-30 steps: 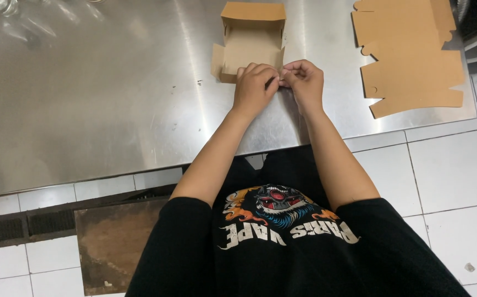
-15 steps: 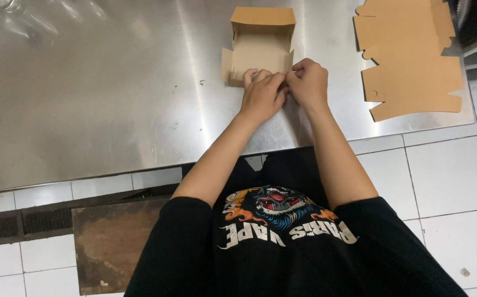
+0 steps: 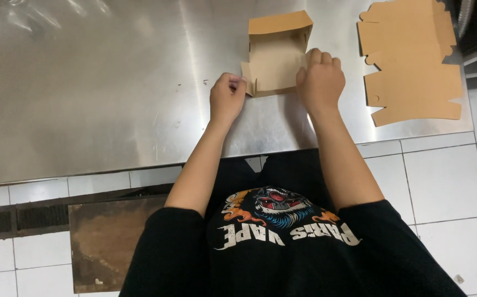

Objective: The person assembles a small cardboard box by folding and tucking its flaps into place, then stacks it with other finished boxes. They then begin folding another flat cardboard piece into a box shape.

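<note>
Nearest, the left hand (image 3: pixel 227 98) is curled, fingertips pinching the left side flap of a half-folded brown cardboard box (image 3: pixel 276 55). Beside it, the right hand (image 3: pixel 321 81) grips the box's right wall. Farther right lies a flat cardboard blank (image 3: pixel 411 63) on the steel table (image 3: pixel 95 93).

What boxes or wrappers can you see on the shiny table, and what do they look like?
Half-folded box: plain brown cardboard, open on top, on the steel table between the left hand and right hand.
Flat box blanks: brown cut-out sheets, stacked at the right.
Clear plastic wrap: crumpled, far left corner.
</note>
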